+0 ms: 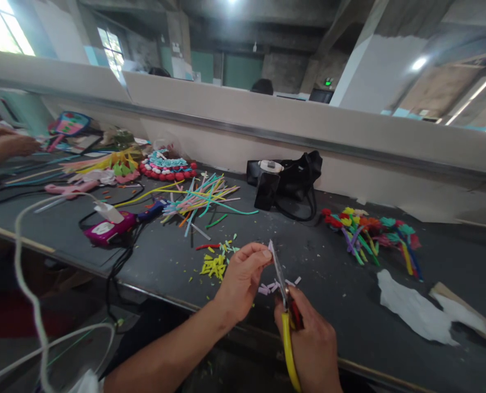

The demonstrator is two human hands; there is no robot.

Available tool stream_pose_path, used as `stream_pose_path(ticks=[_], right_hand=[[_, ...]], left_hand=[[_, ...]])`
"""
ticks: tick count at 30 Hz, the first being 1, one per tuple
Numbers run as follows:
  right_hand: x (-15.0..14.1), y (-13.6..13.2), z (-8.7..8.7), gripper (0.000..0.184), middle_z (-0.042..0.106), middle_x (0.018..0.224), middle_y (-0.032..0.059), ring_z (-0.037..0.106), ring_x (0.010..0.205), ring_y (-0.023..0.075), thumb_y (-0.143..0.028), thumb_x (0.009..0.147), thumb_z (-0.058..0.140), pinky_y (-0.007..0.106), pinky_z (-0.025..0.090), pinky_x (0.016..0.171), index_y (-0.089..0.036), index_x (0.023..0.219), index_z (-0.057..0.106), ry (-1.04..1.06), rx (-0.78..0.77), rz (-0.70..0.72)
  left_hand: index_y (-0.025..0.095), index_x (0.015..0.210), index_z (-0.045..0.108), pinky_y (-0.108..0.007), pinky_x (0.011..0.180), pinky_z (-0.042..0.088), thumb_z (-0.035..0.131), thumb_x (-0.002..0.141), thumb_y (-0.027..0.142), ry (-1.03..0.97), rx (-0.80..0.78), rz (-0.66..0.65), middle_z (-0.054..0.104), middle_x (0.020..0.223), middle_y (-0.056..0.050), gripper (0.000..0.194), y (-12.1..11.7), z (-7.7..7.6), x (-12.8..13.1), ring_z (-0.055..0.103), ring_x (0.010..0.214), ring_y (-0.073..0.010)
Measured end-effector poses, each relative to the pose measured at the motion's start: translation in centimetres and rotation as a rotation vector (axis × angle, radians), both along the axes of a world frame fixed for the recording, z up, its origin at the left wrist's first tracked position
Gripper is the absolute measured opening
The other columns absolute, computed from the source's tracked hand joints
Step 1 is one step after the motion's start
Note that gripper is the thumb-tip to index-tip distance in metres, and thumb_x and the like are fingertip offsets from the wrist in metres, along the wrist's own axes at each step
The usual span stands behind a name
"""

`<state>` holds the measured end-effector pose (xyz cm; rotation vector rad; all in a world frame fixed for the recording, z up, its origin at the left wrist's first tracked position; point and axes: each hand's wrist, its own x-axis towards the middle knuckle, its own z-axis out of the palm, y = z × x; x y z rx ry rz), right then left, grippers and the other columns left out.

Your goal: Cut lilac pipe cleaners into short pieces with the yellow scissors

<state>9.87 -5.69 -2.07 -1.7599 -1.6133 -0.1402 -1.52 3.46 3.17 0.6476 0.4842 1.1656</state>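
Fingers of the left hand clamp a lilac strip; those of the right hand curl round yellow-handled scissors.

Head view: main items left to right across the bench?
Pink tool, purple power strip, yellow cut pieces, left hand, yellow-handled scissors, colorful flower bundle, crumpled white sheet.

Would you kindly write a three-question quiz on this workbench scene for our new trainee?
1. Which of the camera wearer's hands holds the scissors?
2. True or false: in the picture, the yellow snippets lie left of the lilac snippets.
3. Which item sits near the partition: (a) a red bucket, (b) a black bag, (c) a guitar?

Key: 1. The right hand. 2. True. 3. b.
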Motion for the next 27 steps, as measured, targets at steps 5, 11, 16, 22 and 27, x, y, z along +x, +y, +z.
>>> stream_pose_path(ticks=[5, 11, 16, 22, 27], right_hand=[[0.0, 0.2, 0.4, 0.027, 0.072, 0.081, 0.0025, 0.068, 0.062, 0.0135, -0.036, 0.090, 0.048, 0.020, 0.049, 0.058, -0.017, 0.099, 0.066, 0.019, 0.022, -0.031], [0.1, 0.3, -0.2, 0.031, 0.072, 0.092, 0.0060, 0.068, 0.068, 0.0157, -0.039, 0.089, 0.049, 0.023, 0.049, 0.057, -0.018, 0.105, 0.065, -0.026, -0.011, -0.040], [0.2, 0.2, -0.9, 0.031, 0.072, 0.098, 0.0061, 0.069, 0.074, 0.0173, -0.037, 0.089, 0.049, 0.024, 0.051, 0.060, -0.019, 0.108, 0.065, -0.027, -0.030, -0.027], [0.0, 0.1, -1.0, 0.029, 0.073, 0.097, 0.0049, 0.070, 0.074, 0.0160, -0.035, 0.088, 0.051, 0.022, 0.052, 0.062, -0.019, 0.108, 0.065, 0.005, 0.006, -0.011], [-0.2, 0.1, -0.7, 0.030, 0.073, 0.098, 0.0077, 0.071, 0.073, 0.0170, -0.035, 0.089, 0.050, 0.022, 0.053, 0.062, -0.016, 0.105, 0.066, -0.012, 0.040, -0.019]], left_hand=[[0.016, 0.068, 0.066, -0.026, 0.078, 0.039, 0.070, 0.070, 0.020, 0.100, 0.060, 0.087, 0.063, 0.069, 0.000, 0.006, 0.1, 0.0, -0.3, 0.054, 0.072, -0.0126], [0.016, 0.068, 0.065, -0.024, 0.072, 0.038, 0.071, 0.070, 0.022, 0.183, 0.086, 0.151, 0.060, 0.069, 0.001, 0.008, 0.0, 0.1, -0.4, 0.051, 0.069, -0.0115], [0.015, 0.068, 0.064, -0.023, 0.070, 0.038, 0.071, 0.069, 0.021, 0.143, 0.059, 0.138, 0.057, 0.068, 0.002, 0.009, -0.2, 0.1, -0.2, 0.048, 0.067, -0.0105], [0.015, 0.069, 0.065, -0.022, 0.070, 0.038, 0.071, 0.069, 0.020, 0.149, 0.056, 0.144, 0.058, 0.069, 0.002, 0.009, -0.4, 0.0, -0.2, 0.047, 0.068, -0.0094], [0.015, 0.069, 0.065, -0.021, 0.070, 0.038, 0.072, 0.069, 0.020, 0.139, 0.054, 0.150, 0.058, 0.069, 0.002, 0.008, -0.4, 0.1, -0.1, 0.048, 0.068, -0.0094]])
